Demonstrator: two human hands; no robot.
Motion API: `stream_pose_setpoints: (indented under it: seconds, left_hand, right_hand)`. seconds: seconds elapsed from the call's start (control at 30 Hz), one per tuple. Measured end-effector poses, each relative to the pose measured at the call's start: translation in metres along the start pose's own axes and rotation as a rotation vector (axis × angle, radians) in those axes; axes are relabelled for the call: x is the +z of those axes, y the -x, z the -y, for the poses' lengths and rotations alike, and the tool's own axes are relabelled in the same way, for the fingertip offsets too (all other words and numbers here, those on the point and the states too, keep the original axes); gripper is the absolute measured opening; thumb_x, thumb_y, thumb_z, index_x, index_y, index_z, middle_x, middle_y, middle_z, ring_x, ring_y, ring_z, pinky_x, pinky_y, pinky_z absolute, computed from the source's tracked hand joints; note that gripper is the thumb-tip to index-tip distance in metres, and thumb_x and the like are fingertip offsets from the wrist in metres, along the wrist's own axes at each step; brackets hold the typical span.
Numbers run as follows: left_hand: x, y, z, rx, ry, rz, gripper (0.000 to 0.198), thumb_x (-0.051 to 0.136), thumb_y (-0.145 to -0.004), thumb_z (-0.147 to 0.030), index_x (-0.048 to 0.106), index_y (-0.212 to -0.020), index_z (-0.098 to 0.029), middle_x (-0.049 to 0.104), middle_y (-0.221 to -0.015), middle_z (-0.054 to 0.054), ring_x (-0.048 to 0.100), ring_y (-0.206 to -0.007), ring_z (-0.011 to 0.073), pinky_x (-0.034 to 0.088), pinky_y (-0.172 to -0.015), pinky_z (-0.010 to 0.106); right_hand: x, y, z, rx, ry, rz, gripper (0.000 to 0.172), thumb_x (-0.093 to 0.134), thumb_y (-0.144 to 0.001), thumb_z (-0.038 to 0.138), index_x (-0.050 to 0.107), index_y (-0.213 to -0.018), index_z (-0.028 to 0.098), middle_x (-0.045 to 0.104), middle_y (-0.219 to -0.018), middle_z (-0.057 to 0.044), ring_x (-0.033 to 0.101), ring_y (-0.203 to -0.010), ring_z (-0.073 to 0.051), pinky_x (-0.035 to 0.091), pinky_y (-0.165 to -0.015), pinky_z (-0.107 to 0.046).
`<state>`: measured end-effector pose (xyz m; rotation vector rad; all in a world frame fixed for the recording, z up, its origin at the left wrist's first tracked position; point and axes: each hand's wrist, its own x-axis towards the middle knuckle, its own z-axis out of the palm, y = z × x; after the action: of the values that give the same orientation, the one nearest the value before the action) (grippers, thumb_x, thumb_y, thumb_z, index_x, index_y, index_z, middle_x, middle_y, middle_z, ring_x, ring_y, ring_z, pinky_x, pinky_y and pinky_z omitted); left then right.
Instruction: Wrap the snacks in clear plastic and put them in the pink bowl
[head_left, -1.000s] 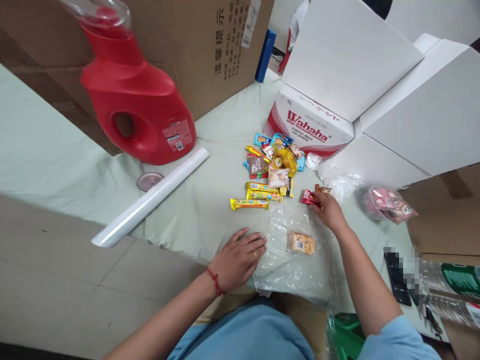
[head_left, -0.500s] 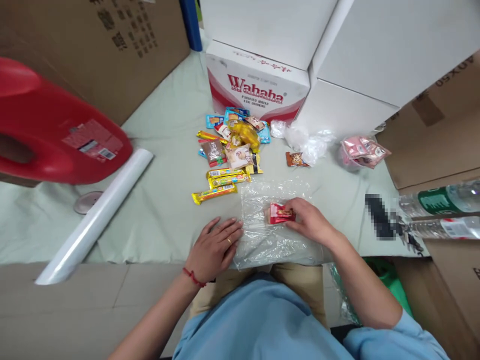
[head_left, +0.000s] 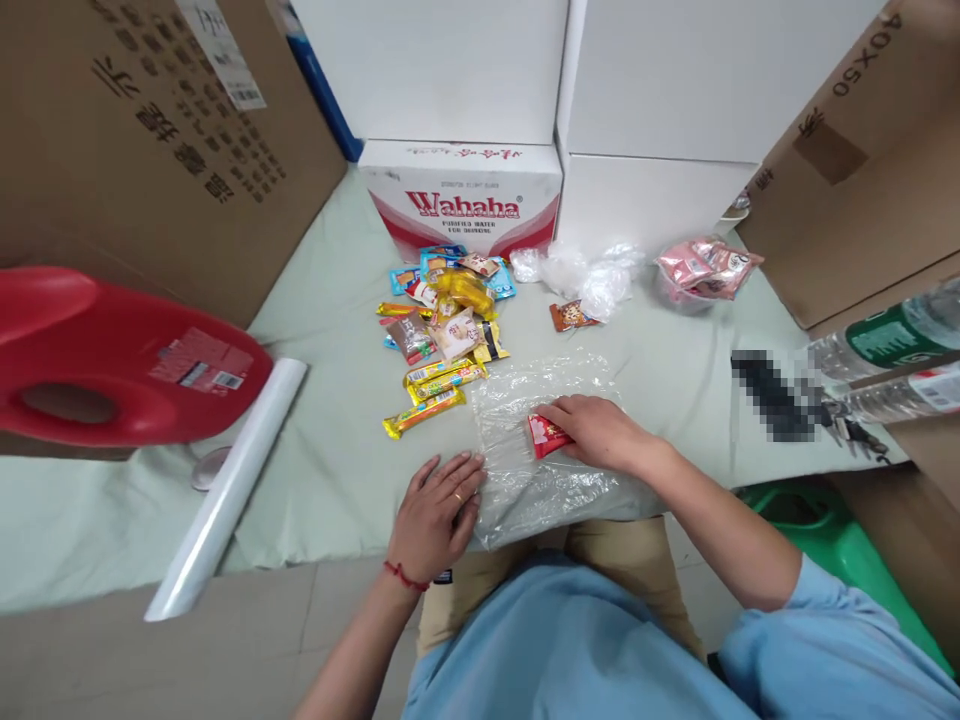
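My right hand [head_left: 596,432] rests on a clear plastic bag [head_left: 544,440] spread on the pale green cloth, its fingers closed on a small red snack packet [head_left: 545,436]. My left hand [head_left: 435,510] lies flat with fingers spread, pressing the bag's near left edge. A pile of small snack packets [head_left: 446,310] sits just beyond the bag, with three yellow bars [head_left: 435,388] at its near side. One brown packet [head_left: 571,316] lies apart to the right of the pile.
A red detergent jug [head_left: 127,365] and a white roll [head_left: 229,490] lie at the left. A Wahaha carton [head_left: 461,205], white boxes [head_left: 652,90] and brown cartons [head_left: 847,170] ring the cloth. Crumpled clear plastic [head_left: 592,270], a pink packet bag [head_left: 705,265], water bottles [head_left: 892,340].
My right hand picked up the red packet from beside the pile and brought it back onto the plastic bag. The left hand stayed at the bag's edge. The camera panned left.
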<state>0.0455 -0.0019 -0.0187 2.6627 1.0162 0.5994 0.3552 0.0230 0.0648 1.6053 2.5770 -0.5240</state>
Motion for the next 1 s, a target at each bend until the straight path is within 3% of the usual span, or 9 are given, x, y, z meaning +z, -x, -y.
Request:
stream_pose_setpoints:
  seconds: [0.2, 0.27, 0.37, 0.43, 0.57, 0.63, 0.7, 0.83, 1.0]
  left_hand:
    - [-0.005, 0.004, 0.007, -0.009, 0.11, -0.026, 0.042, 0.052, -0.096, -0.023, 0.058, -0.136, -0.029, 0.068, -0.137, 0.007, 0.061, -0.132, 0.0233, 0.04, -0.116, 0.053]
    - [-0.009, 0.007, 0.01, -0.034, 0.183, -0.046, 0.038, 0.052, -0.096, -0.022, 0.059, -0.133, -0.029, 0.068, -0.137, 0.008, 0.064, -0.128, 0.0224, 0.045, -0.113, 0.053]
    - [-0.02, 0.009, 0.009, -0.081, 0.255, -0.101, 0.038, 0.051, -0.096, -0.018, 0.061, -0.13, -0.03, 0.067, -0.138, 0.006, 0.064, -0.126, 0.0221, 0.051, -0.109, 0.05]
    - [-0.028, 0.007, 0.003, -0.08, 0.277, -0.125, 0.044, 0.049, -0.094, -0.014, 0.059, -0.133, -0.032, 0.065, -0.14, 0.006, 0.058, -0.133, 0.0236, 0.051, -0.11, 0.05]
    - [-0.036, 0.002, -0.009, 0.093, 0.226, 0.084, 0.06, 0.052, -0.087, -0.015, 0.049, -0.145, -0.03, 0.052, -0.155, 0.008, 0.039, -0.15, 0.0297, 0.028, -0.123, 0.062]
    - [-0.031, 0.001, -0.008, 0.175, 0.178, 0.22, 0.061, 0.055, -0.087, -0.017, 0.048, -0.147, -0.028, 0.049, -0.157, 0.009, 0.037, -0.151, 0.0301, 0.022, -0.125, 0.062]
    - [-0.025, 0.001, -0.003, 0.206, 0.169, 0.256, 0.051, 0.056, -0.091, -0.018, 0.055, -0.141, -0.027, 0.057, -0.151, 0.009, 0.043, -0.148, 0.0266, 0.024, -0.126, 0.057]
    - [-0.025, -0.005, 0.012, 0.095, 0.321, 0.153, 0.026, 0.052, -0.099, -0.02, 0.068, -0.118, -0.027, 0.077, -0.12, 0.004, 0.066, -0.122, 0.0183, 0.041, -0.117, 0.044]
    - [-0.031, -0.044, 0.025, -0.29, 0.463, 0.01, 0.027, 0.055, -0.097, -0.04, 0.073, -0.102, -0.022, 0.079, -0.098, 0.003, 0.074, -0.093, 0.0196, 0.058, -0.089, 0.032]
  right_hand:
    - [-0.001, 0.012, -0.009, 0.005, -0.141, -0.098, 0.081, 0.08, -0.082, 0.029, 0.041, -0.154, 0.029, 0.053, -0.147, -0.011, 0.066, -0.113, -0.029, 0.052, -0.088, -0.036]
    - [-0.003, 0.032, -0.015, 0.031, -0.211, -0.192, 0.073, 0.072, -0.089, 0.033, 0.04, -0.155, 0.029, 0.05, -0.15, -0.011, 0.066, -0.112, -0.028, 0.054, -0.088, -0.037]
    - [0.002, 0.075, -0.02, 0.04, -0.281, -0.35, 0.045, 0.057, -0.1, 0.036, 0.053, -0.144, 0.026, 0.066, -0.128, -0.01, 0.066, -0.106, -0.026, 0.055, -0.09, -0.04]
    - [0.015, 0.102, -0.018, 0.005, -0.301, -0.399, 0.04, 0.06, -0.099, 0.039, 0.06, -0.136, 0.024, 0.07, -0.116, -0.011, 0.064, -0.105, -0.027, 0.055, -0.092, -0.044]
    - [0.059, 0.136, -0.01, 0.001, -0.27, -0.369, 0.053, 0.07, -0.093, 0.037, 0.057, -0.142, 0.022, 0.059, -0.141, -0.016, 0.054, -0.127, -0.032, 0.052, -0.103, -0.052]
    - [0.077, 0.14, -0.01, 0.028, -0.262, -0.372, 0.039, 0.063, -0.097, 0.027, 0.063, -0.136, 0.024, 0.059, -0.142, -0.015, 0.052, -0.131, -0.031, 0.051, -0.104, -0.053]
    - [0.084, 0.139, -0.014, 0.023, -0.307, -0.392, 0.029, 0.055, -0.1, 0.021, 0.07, -0.124, 0.026, 0.065, -0.133, -0.013, 0.057, -0.125, -0.028, 0.053, -0.102, -0.051]
    - [0.062, 0.126, -0.027, -0.011, -0.493, -0.418, 0.027, 0.049, -0.103, 0.025, 0.073, -0.115, 0.026, 0.071, -0.12, -0.01, 0.065, -0.111, -0.022, 0.056, -0.094, -0.04]
    - [0.013, 0.09, -0.051, 0.067, -0.583, -0.384, 0.031, 0.048, -0.102, 0.037, 0.076, -0.108, 0.023, 0.074, -0.099, -0.007, 0.07, -0.09, -0.019, 0.054, -0.081, -0.03]
